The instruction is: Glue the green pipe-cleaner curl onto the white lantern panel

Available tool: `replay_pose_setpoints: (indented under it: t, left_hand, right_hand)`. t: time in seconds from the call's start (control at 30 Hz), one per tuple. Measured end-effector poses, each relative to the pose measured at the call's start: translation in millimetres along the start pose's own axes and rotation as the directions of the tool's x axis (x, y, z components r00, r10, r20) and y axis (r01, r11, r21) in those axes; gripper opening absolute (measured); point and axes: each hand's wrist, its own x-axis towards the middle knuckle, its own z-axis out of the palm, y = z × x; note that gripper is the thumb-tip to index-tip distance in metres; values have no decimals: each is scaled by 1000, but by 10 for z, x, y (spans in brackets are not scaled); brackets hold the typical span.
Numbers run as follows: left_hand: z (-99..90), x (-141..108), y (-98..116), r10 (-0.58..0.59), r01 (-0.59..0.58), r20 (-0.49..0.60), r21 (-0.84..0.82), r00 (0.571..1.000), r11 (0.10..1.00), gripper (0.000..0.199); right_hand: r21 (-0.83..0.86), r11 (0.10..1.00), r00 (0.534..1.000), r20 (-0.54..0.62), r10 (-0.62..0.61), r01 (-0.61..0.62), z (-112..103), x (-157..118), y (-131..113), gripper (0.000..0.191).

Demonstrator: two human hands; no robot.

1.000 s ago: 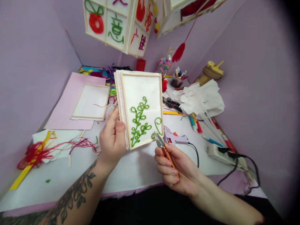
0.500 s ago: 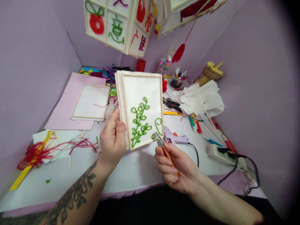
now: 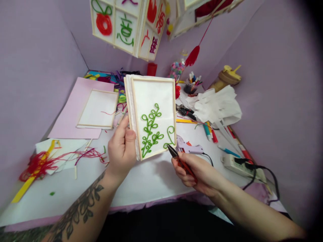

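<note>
Gripped along its left edge by the left hand, a framed white panel is held upright above the counter, thumb on its front and fingers closed behind it. A green cord sprig is fixed on the panel's face, with a separate green curl near the lower right corner. Orange-handled thread snips are clasped in the right hand, whose fingers are wrapped around the handles; the dark blade tips are set just at the panel's lower right corner, touching or almost touching the curl.

Directly behind the snips, a lilac glue gun is laid on the counter with its black cord running right. A second framed panel is seen lying flat on a pink sheet to the left, well apart. Red thread tangles and a yellow strip are spread at the near left. To the right, a crumpled white paper heap, black pliers, markers and a power strip are crowded together. Decorated lanterns are hung overhead, partly covering the far wall.
</note>
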Motion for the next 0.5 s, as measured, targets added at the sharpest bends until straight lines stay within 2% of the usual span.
replay_pose_setpoints:
  t: [0.17,0.23,0.27,0.3,0.33,0.37,0.4,0.43,0.47,0.5]
  left_hand:
    - [-4,0,0,1,-1,18,-14,1000,1000,43]
    - [-8,5,0,0,1,21,-19,1000,1000,43]
    - [-9,10,0,-7,7,17,-20,1000,1000,42]
    - [-10,16,1,-18,18,10,-21,1000,1000,42]
    - [-11,24,1,-35,35,1,-24,999,999,42]
    - [-11,33,0,-55,54,-10,-31,998,998,42]
    - [-11,43,0,-74,73,-17,-42,997,996,42]
    - [-11,52,-2,-92,90,-22,-58,996,994,42]
    - [-10,61,-4,-107,105,-22,-73,994,992,42]
    - [-9,68,-7,-118,115,-21,-87,993,989,42]
  right_hand:
    - [-92,995,999,26,-24,26,-8,-43,-8,35]
    - [-210,967,989,14,-144,144,-90,-102,-55,39]
    - [-296,924,964,-31,-264,243,-165,-127,-95,41]
    - [-414,845,906,-97,-411,339,-262,-140,-143,41]
    - [-558,730,809,-164,-564,396,-378,-137,-197,40]
    - [-720,583,680,-213,-701,375,-506,-114,-253,38]
    - [-862,434,578,-220,-786,262,-636,-72,-306,37]
    - [-948,302,524,-206,-826,102,-758,-15,-353,37]
    - [-980,193,526,-186,-830,-42,-861,50,-390,38]
    - [-984,98,548,-164,-820,-149,-934,115,-417,37]
